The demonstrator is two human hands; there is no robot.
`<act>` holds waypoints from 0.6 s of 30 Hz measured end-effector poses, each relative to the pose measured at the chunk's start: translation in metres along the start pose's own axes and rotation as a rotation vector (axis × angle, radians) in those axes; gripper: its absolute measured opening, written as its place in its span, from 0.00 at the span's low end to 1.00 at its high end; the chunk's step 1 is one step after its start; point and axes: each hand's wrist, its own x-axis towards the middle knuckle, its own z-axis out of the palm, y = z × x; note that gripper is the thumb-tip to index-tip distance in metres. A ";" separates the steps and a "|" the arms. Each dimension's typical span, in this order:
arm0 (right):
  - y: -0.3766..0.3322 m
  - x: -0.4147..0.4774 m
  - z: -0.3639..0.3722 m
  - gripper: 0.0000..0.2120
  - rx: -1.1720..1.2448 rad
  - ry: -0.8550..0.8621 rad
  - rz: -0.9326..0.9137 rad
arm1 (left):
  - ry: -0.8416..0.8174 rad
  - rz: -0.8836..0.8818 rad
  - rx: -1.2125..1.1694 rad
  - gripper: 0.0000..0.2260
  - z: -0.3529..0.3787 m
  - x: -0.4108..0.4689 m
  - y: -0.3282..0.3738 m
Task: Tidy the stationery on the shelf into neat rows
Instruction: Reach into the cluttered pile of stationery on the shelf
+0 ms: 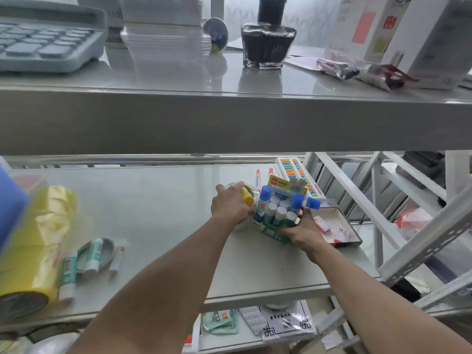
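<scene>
Here both hands are out on the middle shelf (153, 200), either side of a green display box of glue sticks (277, 221). The left hand (229, 204) lies against the box's left side, fingers curled partly shut around a yellow-capped tube (247, 196) that pokes out past the knuckles toward the box. The right hand (302, 232) grips the box's near right corner, fingers wrapped closed over the cardboard edge, thumb across the front. In the box the glue sticks stand upright, white caps packed together, with blue-capped ones (264, 194) rising at the left and right edges; one blue cap at the right leans outward.

Just behind the box stands a yellow and green carton (279, 181), and behind that two red-capped pens (258, 176) lie on the shelf beside a tray of coloured beads (297, 175). To the right of the right hand, a shallow open tray (353, 229) holds small red and white label packs (322, 224).

Well apart, at the shelf's left end, loose glue sticks (93, 256) lie tumbled near a roll of tape, next to a yellow plastic-wrapped roll (38, 241).

On the upper shelf (229, 118) stand a dark ink bottle (268, 39), a grey calculator (43, 39) and white boxes (398, 34).
</scene>
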 end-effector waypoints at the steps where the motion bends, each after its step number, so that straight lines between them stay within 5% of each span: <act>1: 0.001 0.000 0.000 0.35 -0.007 -0.006 0.002 | -0.019 -0.004 -0.004 0.42 -0.002 0.001 -0.001; 7: 0.005 -0.009 0.008 0.43 -0.038 0.036 0.004 | -0.118 0.033 -0.001 0.53 -0.022 0.003 -0.009; 12: 0.007 -0.048 0.042 0.44 -0.007 0.345 0.067 | -0.158 0.067 -0.162 0.56 -0.058 -0.030 -0.031; 15: -0.005 -0.099 0.090 0.34 -0.021 0.461 0.024 | -0.050 0.085 -0.300 0.50 -0.097 -0.074 -0.084; 18: -0.025 -0.136 0.166 0.34 -0.095 0.237 -0.200 | 0.251 0.039 -0.175 0.38 -0.147 -0.112 -0.172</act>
